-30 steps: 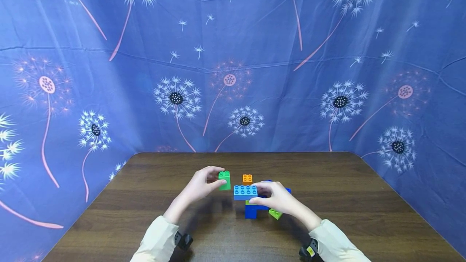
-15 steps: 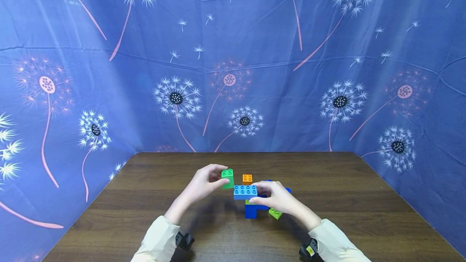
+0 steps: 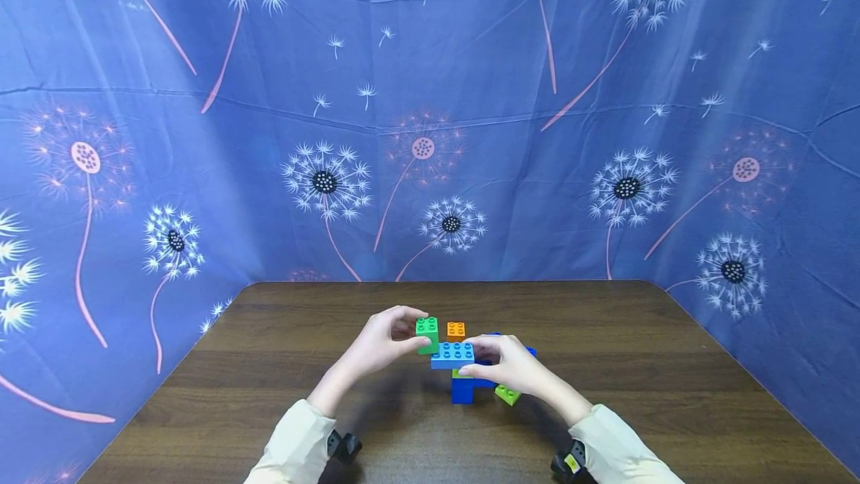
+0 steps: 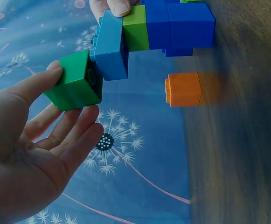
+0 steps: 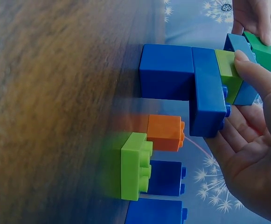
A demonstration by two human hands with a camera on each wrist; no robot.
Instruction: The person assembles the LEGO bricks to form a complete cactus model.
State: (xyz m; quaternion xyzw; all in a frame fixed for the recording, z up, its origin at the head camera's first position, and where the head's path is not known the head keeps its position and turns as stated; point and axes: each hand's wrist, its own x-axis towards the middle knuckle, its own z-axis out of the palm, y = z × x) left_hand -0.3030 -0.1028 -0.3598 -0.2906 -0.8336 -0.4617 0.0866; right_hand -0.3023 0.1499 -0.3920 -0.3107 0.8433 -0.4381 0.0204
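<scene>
Between thumb and fingers, my left hand (image 3: pixel 378 342) pinches a green building brick (image 3: pixel 427 334). It sits at the left end of a light blue studded brick (image 3: pixel 452 358), tilted against its studs in the left wrist view; whether the two touch, I cannot tell. The light blue brick tops a stack: a lime brick (image 5: pixel 227 70) beneath it, then a long dark blue brick (image 5: pixel 207 93), and a blue block (image 5: pixel 167 72) at the bottom. My right hand (image 3: pixel 513 369) grips this stack from the right, its thumb against the lime brick.
On the wooden table (image 3: pixel 269 394), an orange brick (image 3: pixel 456 330) stands behind the stack. A loose lime brick (image 3: pixel 507 394) lies by the right hand. Two blue bricks, one nearer (image 5: pixel 154 212) and one farther (image 5: pixel 167 178), show in the right wrist view. A dandelion-patterned blue cloth (image 3: pixel 524 170) hangs behind.
My left hand has carried the green brick rightward, from beside the light blue brick to its left end, dipping slightly at the last. The right hand and stack have stayed in place.
</scene>
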